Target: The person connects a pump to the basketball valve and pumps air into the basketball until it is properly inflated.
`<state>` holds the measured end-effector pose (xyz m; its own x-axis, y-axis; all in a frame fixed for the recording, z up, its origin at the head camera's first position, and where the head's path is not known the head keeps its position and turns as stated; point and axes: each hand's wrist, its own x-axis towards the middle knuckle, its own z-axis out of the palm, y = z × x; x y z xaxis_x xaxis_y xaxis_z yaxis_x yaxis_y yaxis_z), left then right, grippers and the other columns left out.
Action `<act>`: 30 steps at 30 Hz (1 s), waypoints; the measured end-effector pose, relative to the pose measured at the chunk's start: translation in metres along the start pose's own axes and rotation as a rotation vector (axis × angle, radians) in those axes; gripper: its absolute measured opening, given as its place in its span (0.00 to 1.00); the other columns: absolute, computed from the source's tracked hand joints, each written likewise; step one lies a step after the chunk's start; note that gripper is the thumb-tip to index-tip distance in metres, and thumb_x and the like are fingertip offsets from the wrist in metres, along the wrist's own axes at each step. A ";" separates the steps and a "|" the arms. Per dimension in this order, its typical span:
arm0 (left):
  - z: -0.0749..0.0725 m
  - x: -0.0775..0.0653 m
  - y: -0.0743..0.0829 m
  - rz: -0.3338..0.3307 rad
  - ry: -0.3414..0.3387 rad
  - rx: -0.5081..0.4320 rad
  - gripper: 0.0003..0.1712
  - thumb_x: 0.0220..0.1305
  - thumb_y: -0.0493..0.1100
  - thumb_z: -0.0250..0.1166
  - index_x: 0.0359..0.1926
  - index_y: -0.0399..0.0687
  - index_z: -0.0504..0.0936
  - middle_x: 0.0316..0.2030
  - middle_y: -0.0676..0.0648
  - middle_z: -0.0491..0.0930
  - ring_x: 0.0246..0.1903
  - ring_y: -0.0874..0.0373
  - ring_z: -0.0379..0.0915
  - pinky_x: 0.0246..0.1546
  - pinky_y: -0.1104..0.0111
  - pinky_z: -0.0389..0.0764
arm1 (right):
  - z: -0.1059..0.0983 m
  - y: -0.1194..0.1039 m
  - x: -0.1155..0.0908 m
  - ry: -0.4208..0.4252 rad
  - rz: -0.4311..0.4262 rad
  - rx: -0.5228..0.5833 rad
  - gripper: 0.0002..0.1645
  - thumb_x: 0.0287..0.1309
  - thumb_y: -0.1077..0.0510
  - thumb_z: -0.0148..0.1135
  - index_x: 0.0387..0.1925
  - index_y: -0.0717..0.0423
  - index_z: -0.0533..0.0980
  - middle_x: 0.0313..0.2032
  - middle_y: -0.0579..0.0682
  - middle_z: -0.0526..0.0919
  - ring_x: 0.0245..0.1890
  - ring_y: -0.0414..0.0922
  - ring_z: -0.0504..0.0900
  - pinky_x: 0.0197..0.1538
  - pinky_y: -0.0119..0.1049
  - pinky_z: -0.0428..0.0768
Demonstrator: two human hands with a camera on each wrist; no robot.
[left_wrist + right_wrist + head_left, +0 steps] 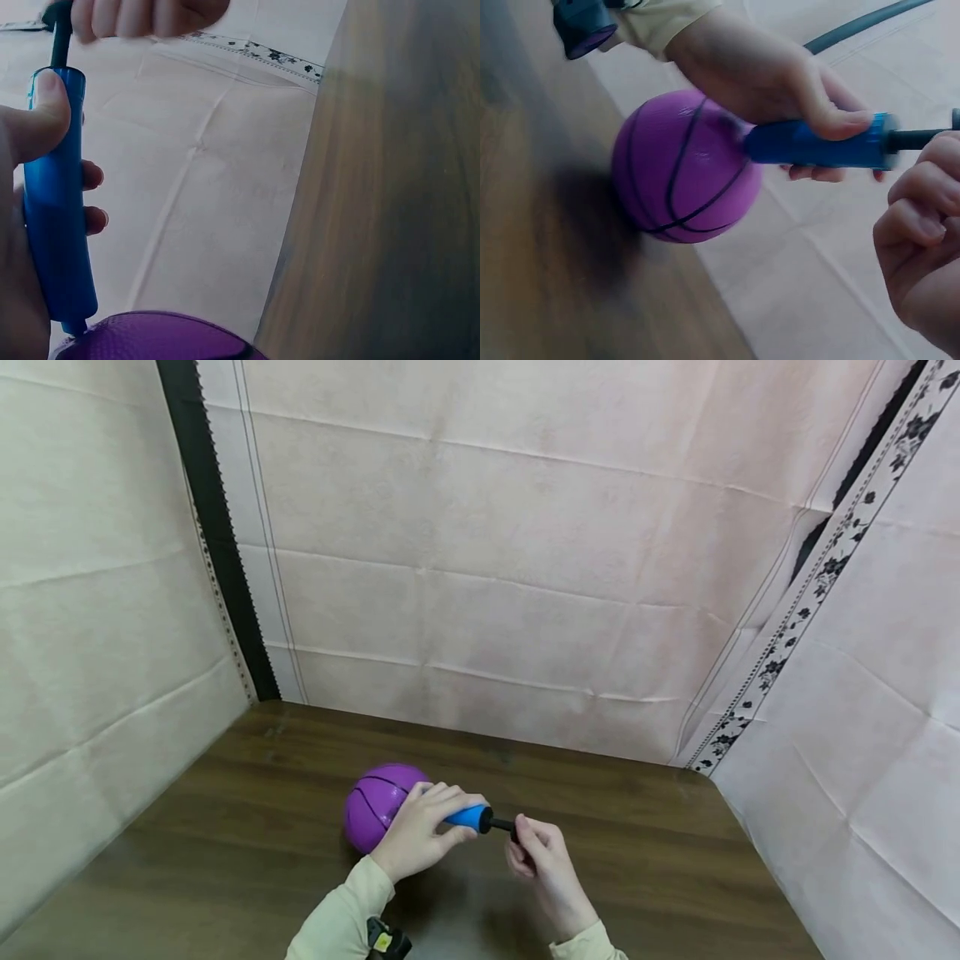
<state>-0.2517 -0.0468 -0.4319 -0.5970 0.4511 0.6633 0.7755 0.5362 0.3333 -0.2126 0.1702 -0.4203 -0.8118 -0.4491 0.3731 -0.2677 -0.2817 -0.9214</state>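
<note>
A purple ball [372, 810] with black lines, like a small basketball, rests on the wooden table. My left hand [423, 828] grips the blue barrel of a hand pump [58, 202], fingers on one side and thumb on the other. The pump's tip meets the ball in the left wrist view. My right hand [546, 868] holds the black handle at the pump's other end, fingers curled round it. Part of the black rod [919, 140] shows between barrel and handle. The ball's side behind my left hand is hidden in the head view.
Pale cloth walls [480, 568] stand at the back and both sides of the brown table [225, 827]. A floral border [817, 585] runs down the right corner, a black strip [225, 543] down the left. A dark camera [387, 939] sits on my left wrist.
</note>
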 end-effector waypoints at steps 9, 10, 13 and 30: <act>-0.010 -0.002 -0.011 -0.051 0.061 0.021 0.20 0.58 0.50 0.69 0.53 0.65 0.79 0.42 0.60 0.83 0.42 0.64 0.75 0.52 0.53 0.69 | -0.013 -0.015 -0.001 -0.144 -0.318 0.124 0.28 0.76 0.64 0.19 0.16 0.59 0.54 0.10 0.50 0.51 0.10 0.46 0.48 0.16 0.31 0.51; -0.009 -0.002 -0.010 -0.049 0.056 0.032 0.20 0.59 0.51 0.68 0.53 0.65 0.79 0.42 0.60 0.83 0.42 0.64 0.75 0.52 0.53 0.69 | -0.012 -0.013 0.000 -0.129 -0.301 0.109 0.28 0.76 0.63 0.21 0.16 0.60 0.53 0.10 0.51 0.51 0.09 0.46 0.47 0.15 0.31 0.50; -0.005 -0.002 -0.005 -0.038 0.050 0.077 0.20 0.60 0.52 0.67 0.54 0.66 0.79 0.42 0.60 0.82 0.42 0.64 0.75 0.50 0.55 0.70 | -0.005 -0.005 0.002 -0.066 -0.201 0.050 0.28 0.78 0.60 0.24 0.17 0.63 0.51 0.10 0.53 0.50 0.10 0.48 0.47 0.14 0.32 0.50; -0.001 -0.001 -0.002 0.003 0.051 0.066 0.21 0.60 0.55 0.66 0.55 0.67 0.78 0.42 0.61 0.82 0.41 0.66 0.74 0.50 0.58 0.70 | -0.004 -0.009 -0.003 0.073 -0.012 -0.050 0.34 0.78 0.48 0.26 0.18 0.67 0.54 0.11 0.41 0.57 0.11 0.41 0.51 0.15 0.35 0.48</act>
<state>-0.2526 -0.0490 -0.4325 -0.5819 0.4170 0.6982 0.7613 0.5812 0.2874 -0.2099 0.1779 -0.4132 -0.8434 -0.3826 0.3773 -0.3018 -0.2436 -0.9217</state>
